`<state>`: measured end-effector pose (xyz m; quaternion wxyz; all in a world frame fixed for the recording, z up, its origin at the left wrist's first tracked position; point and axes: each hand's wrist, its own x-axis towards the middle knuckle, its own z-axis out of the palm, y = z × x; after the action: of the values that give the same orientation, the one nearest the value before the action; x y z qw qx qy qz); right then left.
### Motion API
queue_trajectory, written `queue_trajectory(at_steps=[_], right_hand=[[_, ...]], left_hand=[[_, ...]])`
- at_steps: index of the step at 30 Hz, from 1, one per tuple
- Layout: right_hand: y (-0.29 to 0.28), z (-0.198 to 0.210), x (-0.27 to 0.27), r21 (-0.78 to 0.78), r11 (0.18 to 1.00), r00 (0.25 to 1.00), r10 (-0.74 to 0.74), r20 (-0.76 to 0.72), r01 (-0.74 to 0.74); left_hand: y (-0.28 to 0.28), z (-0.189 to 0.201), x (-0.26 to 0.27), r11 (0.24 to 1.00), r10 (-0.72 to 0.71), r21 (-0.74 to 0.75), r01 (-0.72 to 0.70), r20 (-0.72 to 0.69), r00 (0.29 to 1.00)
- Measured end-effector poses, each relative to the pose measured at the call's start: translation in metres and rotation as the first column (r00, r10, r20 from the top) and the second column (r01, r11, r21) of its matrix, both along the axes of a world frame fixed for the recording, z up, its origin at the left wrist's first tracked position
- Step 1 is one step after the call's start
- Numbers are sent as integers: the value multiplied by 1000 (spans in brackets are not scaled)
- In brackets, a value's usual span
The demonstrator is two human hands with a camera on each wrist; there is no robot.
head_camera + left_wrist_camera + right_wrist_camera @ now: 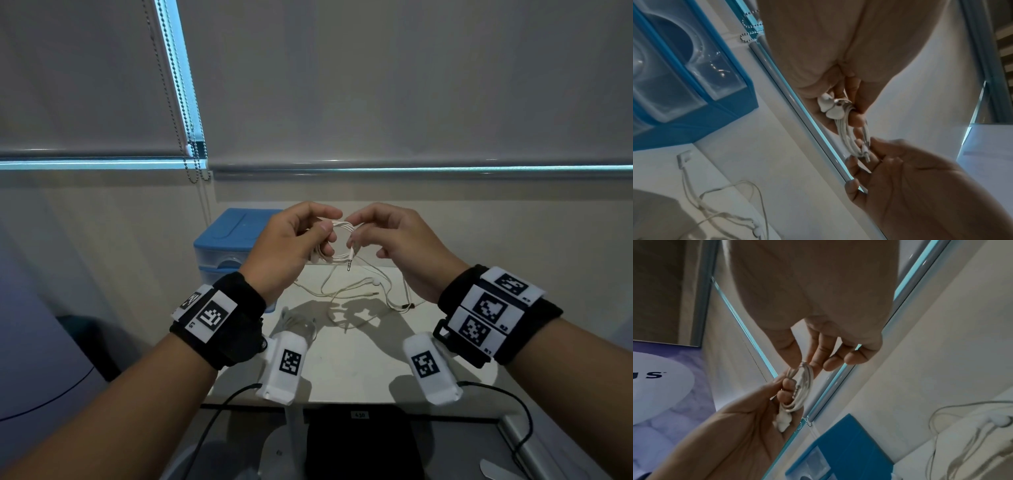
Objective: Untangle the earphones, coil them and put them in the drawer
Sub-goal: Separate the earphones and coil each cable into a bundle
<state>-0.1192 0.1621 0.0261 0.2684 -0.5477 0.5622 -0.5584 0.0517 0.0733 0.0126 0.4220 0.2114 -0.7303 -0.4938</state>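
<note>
One set of white earphones is wound into a small coil, held up above the table between both hands. Left hand has fingers curled round the coil's near side, earbuds bunched against its palm. Right hand pinches the far side with thumb and forefinger; the jack plug dangles free below. Coiling looks nearly done; the tail likely wants tucking. More loose, tangled earphone cable lies on the table beneath. Blue drawer unit stands behind the left hand, drawers apparently closed; stowing not yet done.
</note>
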Motion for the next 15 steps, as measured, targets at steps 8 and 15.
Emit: queue_trajectory(at_steps=[8, 15], right_hand=[[-11, -11, -18, 76, 997, 949, 41, -312, -18], [-12, -27, -32, 158, 987, 767, 120, -630, -24]], left_hand=[[-10, -4, 8, 979, -19, -189, 75, 284, 959], [-22, -32, -5, 869, 177, -476, 135, 554, 814]])
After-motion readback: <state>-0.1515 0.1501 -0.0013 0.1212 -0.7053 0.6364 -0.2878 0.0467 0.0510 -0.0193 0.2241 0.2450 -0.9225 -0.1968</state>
